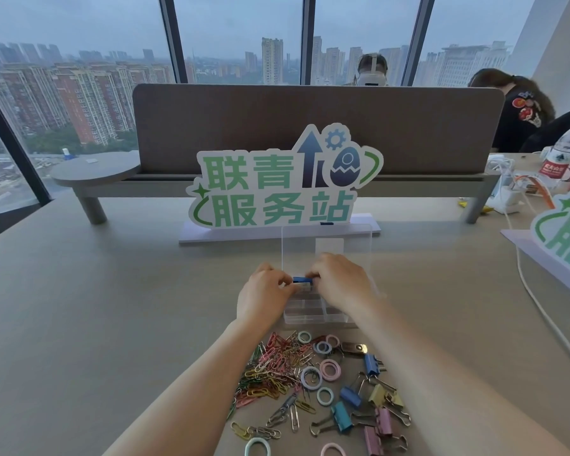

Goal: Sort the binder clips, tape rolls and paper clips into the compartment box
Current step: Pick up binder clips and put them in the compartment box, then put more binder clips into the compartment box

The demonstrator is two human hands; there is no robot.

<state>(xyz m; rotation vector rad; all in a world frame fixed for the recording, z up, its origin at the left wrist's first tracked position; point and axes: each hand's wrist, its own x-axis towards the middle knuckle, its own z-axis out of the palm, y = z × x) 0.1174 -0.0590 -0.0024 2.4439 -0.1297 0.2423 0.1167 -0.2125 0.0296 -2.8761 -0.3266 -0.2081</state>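
Observation:
A clear compartment box (313, 316) stands on the table in front of me, its clear lid (329, 245) raised upright behind it. My left hand (264, 292) and my right hand (341, 281) meet over the box's back compartments. Both pinch a small blue object (301, 280) that looks like a binder clip. Nearer to me lie a heap of coloured paper clips (277, 366), small tape rolls such as a pink one (329, 370), and several binder clips, including a blue one (350, 395). The visible front compartments look empty.
A green-lettered sign (283, 185) on a white base stands just behind the box, in front of a brown desk divider (310, 126). At the right are a water bottle (568, 153), a white cable (540, 307) and a second sign (563, 232). People sit beyond the divider.

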